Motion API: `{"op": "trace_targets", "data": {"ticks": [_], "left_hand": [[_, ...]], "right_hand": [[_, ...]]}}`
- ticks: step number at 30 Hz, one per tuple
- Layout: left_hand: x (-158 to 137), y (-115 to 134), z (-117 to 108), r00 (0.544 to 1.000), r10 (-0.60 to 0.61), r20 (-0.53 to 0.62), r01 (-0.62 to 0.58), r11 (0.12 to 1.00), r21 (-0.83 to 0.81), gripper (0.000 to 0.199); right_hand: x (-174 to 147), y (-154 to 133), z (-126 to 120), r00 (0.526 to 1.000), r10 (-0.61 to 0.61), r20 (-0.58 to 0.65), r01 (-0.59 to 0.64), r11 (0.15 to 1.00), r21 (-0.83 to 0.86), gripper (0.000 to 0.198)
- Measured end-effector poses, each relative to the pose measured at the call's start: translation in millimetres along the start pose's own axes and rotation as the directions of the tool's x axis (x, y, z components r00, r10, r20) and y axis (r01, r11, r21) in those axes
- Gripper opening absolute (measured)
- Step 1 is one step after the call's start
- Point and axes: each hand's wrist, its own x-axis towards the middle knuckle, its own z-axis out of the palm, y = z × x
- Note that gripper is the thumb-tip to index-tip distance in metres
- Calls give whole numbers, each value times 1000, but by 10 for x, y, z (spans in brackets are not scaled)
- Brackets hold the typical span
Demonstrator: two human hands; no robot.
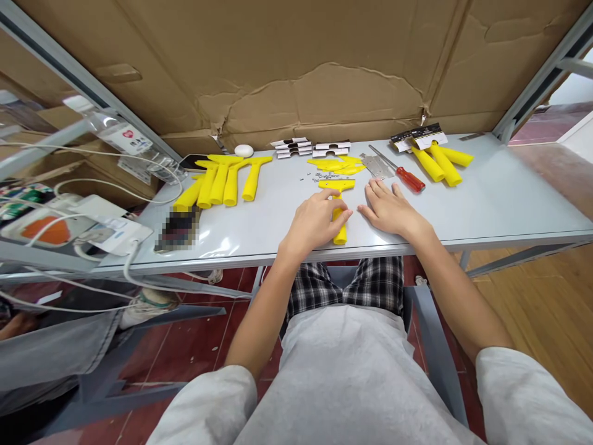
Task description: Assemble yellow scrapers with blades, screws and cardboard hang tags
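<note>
Left hand (317, 216): fingers drawn in narrow around the yellow handle (340, 233), thumb across its right side. The handle lies on the desk (500, 207) directly in front of the person, wide head pointing away, open end near the front edge. Right hand (388, 207): palm down on the desk, fingers wide and holding nothing, set just to the right of the handle.

Parts beyond the hands: loose screws (327, 176) scattered beside the head, yellow plates (336, 165) in a small pile behind them, and blades (377, 167) to the right of the plates. The screwdriver (410, 180) (red grip toward the person) lies past the right hand, not in use.

Status, judged from the layout: three carded handles (445, 167) at the right appear complete. The handle in hand seems to be at an early stage, with no plate or blade visible on its head; small dark spots there may be screws or bare holes, and the view does not settle which. A group of handles (217, 182) at the left shows no cards. Stacked cards (291, 148) at the rear appear unused.
</note>
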Motion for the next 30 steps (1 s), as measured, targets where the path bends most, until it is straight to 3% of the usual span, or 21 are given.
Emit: {"op": "trace_targets", "data": {"ticks": [7, 12, 16, 21, 25, 30], "left_hand": [[-28, -147, -180, 999, -18, 29, 18, 1000, 8, 34], [-24, -303, -255, 999, -43, 22, 44, 999, -7, 20], [40, -276, -261, 989, -147, 26, 142, 981, 133, 50], [184, -43, -297, 968, -223, 116, 178, 935, 307, 71], [330, 44, -275, 965, -203, 166, 137, 929, 344, 76], [471, -46, -192, 977, -102, 189, 34, 942, 335, 70]], "right_hand": [[-18, -31, -32, 1000, 15, 15, -15, 1000, 3, 97], [-35, -46, -44, 1000, 11, 3, -11, 1000, 10, 97], [-39, -67, -59, 999, 26, 22, -26, 1000, 2, 96], [-42, -72, -62, 999, 27, 26, -26, 1000, -3, 96], [-28, -38, -13, 1000, 11, -7, -11, 1000, 10, 96], [-10, 4, 55, 998, -26, -63, 28, 999, 35, 97]]}}
